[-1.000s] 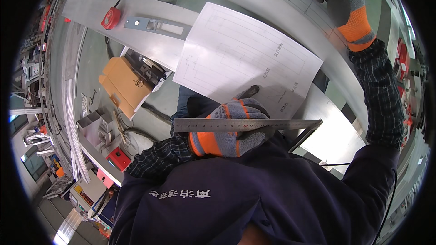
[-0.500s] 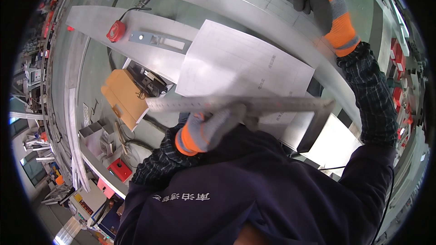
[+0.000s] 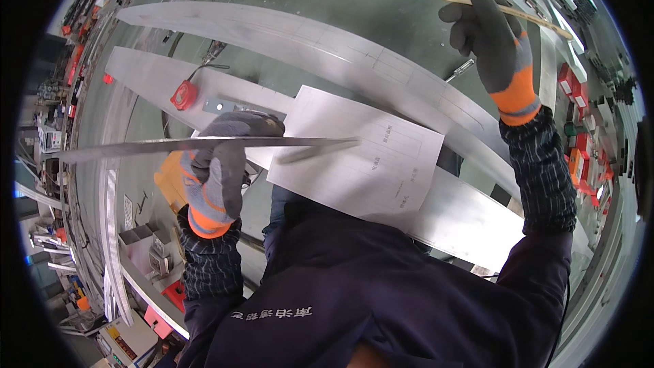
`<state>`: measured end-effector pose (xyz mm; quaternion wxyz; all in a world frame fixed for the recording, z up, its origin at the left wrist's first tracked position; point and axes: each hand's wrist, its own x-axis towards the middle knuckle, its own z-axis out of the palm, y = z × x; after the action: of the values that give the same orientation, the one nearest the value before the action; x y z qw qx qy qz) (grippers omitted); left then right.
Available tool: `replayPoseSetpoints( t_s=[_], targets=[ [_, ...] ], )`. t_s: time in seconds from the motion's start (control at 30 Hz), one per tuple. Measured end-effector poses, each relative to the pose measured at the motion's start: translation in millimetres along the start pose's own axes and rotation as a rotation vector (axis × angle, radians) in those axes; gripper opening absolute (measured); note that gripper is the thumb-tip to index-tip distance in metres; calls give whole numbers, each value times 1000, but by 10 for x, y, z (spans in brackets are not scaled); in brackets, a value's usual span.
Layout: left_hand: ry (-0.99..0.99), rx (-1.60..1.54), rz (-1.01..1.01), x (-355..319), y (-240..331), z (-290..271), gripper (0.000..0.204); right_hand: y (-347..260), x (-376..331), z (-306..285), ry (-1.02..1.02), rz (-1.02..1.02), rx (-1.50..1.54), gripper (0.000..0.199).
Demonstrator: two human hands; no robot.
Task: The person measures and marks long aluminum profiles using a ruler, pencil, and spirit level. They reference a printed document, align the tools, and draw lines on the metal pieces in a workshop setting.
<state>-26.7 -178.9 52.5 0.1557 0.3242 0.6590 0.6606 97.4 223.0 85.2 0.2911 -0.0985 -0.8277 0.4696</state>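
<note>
My left hand (image 3: 221, 180), in a grey and orange glove, is closed round a metal try square (image 3: 102, 151). Its long blade is seen nearly edge-on, and its short arm slants over a white drawing sheet (image 3: 354, 157). My right hand (image 3: 485, 44), gloved alike, is raised at the upper right, beyond the long metal beam. A thin wooden pencil (image 3: 545, 24) is held between its fingers, and some of those fingers are spread. The sheet lies on a flat metal profile (image 3: 463, 218) in front of me.
Long silvery beam (image 3: 327, 44) curves across behind the sheet. A red tape measure (image 3: 184, 95) and a partly covered blue-grey tool (image 3: 219, 105) lie on the profile at left. A cardboard box (image 3: 167, 187) sits below my left hand. A screwdriver (image 3: 460, 69) lies past the beam.
My left hand has carried the try square left and turned it nearly edge-on, uncovering more of the sheet. The view has tilted upward. My right hand still holds the pencil.
</note>
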Motion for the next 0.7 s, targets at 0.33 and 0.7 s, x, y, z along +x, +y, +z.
replayPoseSetpoints(
  t_s=[0.33, 0.7],
  targets=[
    [27, -34, -155, 446, 110, 643, 43, -586, -982, -59, 32, 102, 172, 50],
    [-36, -801, -692, 308, -146, 1878, 42, -530, -2042, 137, 235, 51, -343, 60]
  ],
)
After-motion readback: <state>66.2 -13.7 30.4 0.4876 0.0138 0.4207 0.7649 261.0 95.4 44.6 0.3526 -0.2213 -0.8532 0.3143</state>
